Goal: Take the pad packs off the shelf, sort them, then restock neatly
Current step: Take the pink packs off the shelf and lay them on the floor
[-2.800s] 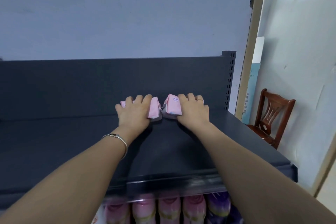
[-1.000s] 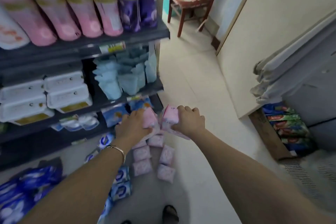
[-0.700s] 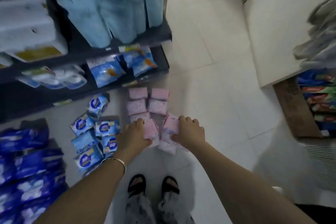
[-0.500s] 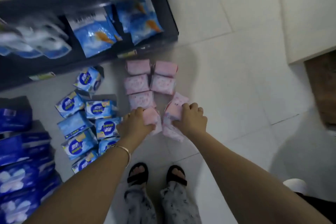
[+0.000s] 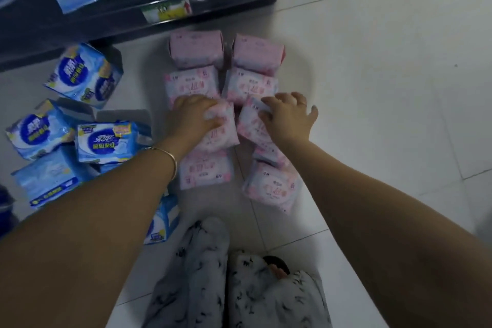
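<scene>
Pink packs (image 5: pixel 247 88) lie on the floor (image 5: pixel 372 88) in two cols. just in front of the shelf (image 5: pixel 213 5), faces up and edges roughly aligned. Judged to be a sorted group, set apart from the blue packs (image 5: pixel 103 141), which are heaped loosely to the left.

Left hand (image 5: pixel 194 117) grips the left pack (image 5: pixel 221 133), fingers curled over its far edge and thumb across its face. The pack sits in the left col., overlapping the one below. The grip looks meant to square it into the row.

Right hand (image 5: pixel 288 114) rests on the right pack (image 5: pixel 250 125) w/ fingers spread and thumb on the face. This pack is tilted and rides over its lower neighbour. A flat, spread hand suits pressing or sliding it into line, not lifting.

Stage, est.: sorting on the floor. Restock not yet begun for the pink group.

Risk: slick wrappers, so overlapped packs may slip out of line when let go.
</scene>
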`<state>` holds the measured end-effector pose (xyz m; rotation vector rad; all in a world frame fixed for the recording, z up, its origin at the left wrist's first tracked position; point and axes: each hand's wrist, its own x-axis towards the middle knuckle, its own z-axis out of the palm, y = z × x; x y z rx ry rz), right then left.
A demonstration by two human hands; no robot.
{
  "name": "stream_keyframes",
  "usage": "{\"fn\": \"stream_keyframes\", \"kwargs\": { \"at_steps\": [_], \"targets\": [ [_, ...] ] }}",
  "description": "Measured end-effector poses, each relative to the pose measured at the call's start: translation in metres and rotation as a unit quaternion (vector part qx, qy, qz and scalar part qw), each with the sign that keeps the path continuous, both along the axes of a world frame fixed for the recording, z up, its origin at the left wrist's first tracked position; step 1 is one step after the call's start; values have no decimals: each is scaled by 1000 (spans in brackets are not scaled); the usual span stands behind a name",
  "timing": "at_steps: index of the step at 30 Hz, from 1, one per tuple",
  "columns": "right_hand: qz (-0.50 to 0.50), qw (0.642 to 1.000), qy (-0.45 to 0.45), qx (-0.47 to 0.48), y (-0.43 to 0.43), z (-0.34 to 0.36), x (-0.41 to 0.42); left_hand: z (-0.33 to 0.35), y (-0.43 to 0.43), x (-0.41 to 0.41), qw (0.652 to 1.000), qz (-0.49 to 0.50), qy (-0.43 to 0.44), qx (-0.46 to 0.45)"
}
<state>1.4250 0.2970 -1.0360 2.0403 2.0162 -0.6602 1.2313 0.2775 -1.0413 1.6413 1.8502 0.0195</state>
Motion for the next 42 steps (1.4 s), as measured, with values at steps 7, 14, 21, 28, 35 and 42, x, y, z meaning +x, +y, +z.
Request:
{"fn": "stream_keyframes", "kwargs": {
  "at_steps": [7,14,21,28,35,42],
  "targets": [
    [38,998,-44,29,-6,4,-34,5,-3,22,996,9,91,4],
    [-4,994,-79,70,-18,10,-24,7,-23,14,980,192,44,35],
    [127,975,90,159,-60,-2,-50,-5,-57,21,889,405,-209,42],
    [191,979,68,33,-67,-9,-71,-25,-72,8,786,509,-348,-34],
    [151,988,25,33,-50,-11,-67,-11,-60,36,712,528,-450,-108],
    [99,994,41,-7,-43,10,-52,14,-56,34,753,472,-416,-194]
  ]
}}
